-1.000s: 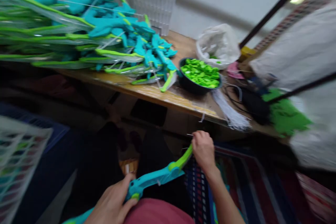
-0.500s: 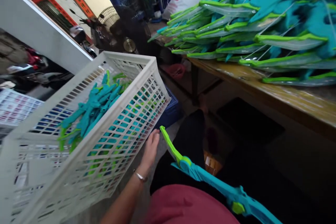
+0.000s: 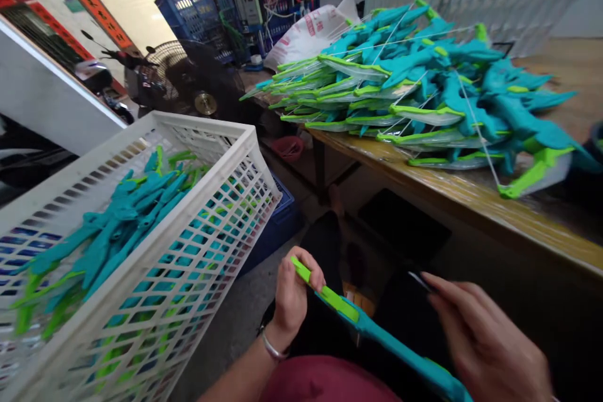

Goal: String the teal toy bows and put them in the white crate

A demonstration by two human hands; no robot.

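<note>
My left hand [image 3: 293, 298] is closed around the lime-green end of a teal plastic toy bow [image 3: 400, 348], which lies slanted over my lap toward the lower right. Thumb and fingers of my right hand [image 3: 485, 333] are pinched together above the dark trousers. A thin dark piece with a pale edge [image 3: 421, 281] shows at its fingertips; its kind is unclear. The right hand is apart from the toy bow. Beside my left arm stands a white plastic crate [image 3: 207, 195] holding many teal and green bow pieces [image 3: 127, 213].
A wooden table [image 3: 532, 226] at right carries a heap of strung toy bows [image 3: 424, 88]. Behind are a white printed sack [image 3: 313, 31], a blue crate [image 3: 193, 9] and a fan [image 3: 172, 69]. A pink basin [image 3: 288, 147] and a blue bin [image 3: 282, 220] sit on the floor.
My left hand has come from beside the crate onto the bow's green end. My right hand has entered the view at the lower right. The view has shifted, showing more of the table.
</note>
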